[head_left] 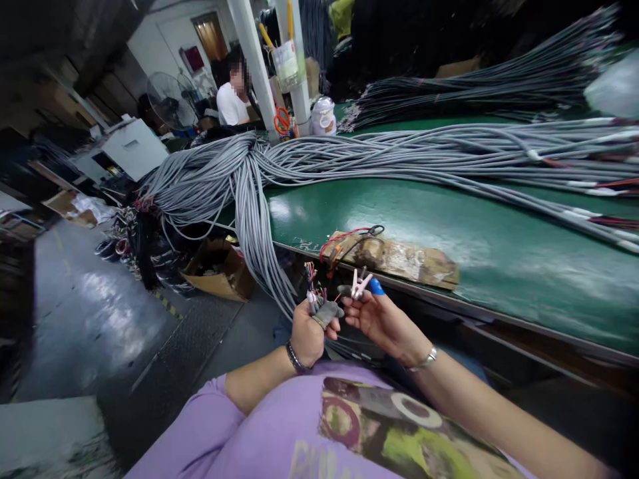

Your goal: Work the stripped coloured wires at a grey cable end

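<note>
My left hand [310,329] is closed around a grey cable end whose thin multicoloured wires [310,274] fan out above the fist. A grey cover [327,314] wraps one of its fingers. Just to the right, my right hand [372,319] pinches a small pale pink clip-like tool [359,286] with two splayed arms. A blue cover [376,287] sits on a fingertip of that hand. Between the hands runs a thin orange wire; whether the right fingers also grip it I cannot tell. Both hands are held before the green table's [319,206] front edge.
A thick bundle of grey cables [349,156] crosses the table and droops over its edge. A worn wooden block [409,261] with a red wire lies at the edge. Black cables [449,96] lie behind. Left stands a cardboard box [222,269]; a person [230,103] sits beyond.
</note>
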{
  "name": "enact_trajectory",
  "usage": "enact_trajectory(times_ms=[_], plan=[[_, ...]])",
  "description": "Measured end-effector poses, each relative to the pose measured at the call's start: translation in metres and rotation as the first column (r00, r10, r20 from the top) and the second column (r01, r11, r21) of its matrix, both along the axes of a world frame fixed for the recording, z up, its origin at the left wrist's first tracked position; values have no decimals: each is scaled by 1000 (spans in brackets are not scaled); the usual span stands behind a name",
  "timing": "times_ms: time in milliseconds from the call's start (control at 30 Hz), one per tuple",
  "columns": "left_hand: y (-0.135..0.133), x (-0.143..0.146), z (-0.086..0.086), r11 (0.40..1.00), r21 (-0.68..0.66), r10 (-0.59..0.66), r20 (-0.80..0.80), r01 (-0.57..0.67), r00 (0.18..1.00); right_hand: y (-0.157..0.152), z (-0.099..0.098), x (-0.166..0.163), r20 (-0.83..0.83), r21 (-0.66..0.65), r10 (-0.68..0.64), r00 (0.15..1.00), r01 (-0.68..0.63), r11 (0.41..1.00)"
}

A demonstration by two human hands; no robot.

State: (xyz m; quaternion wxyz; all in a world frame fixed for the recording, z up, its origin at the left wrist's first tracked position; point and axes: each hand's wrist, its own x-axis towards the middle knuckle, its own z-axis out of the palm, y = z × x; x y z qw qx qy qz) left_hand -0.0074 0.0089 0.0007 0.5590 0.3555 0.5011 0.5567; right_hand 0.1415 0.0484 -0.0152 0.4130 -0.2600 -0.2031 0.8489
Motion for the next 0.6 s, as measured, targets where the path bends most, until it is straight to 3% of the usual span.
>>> enact_trajectory(times_ms=[133, 233, 367, 600], plan=[[1, 3, 7, 995, -52, -81, 60, 84, 995, -11, 6, -2, 52, 187, 126, 991, -133, 973], [0, 4, 11, 981, -90, -167, 50, 171, 985, -16, 17, -4, 100, 323, 140, 985, -165, 932], [-2, 3, 9, 957, -120, -262, 29, 263, 965, -15, 25, -6, 192, 322, 59, 980, -119, 939], [-4, 1, 0, 940, -102, -327, 6, 326, 945, -16, 24, -6, 302, 305, 59, 952, -155, 940]])
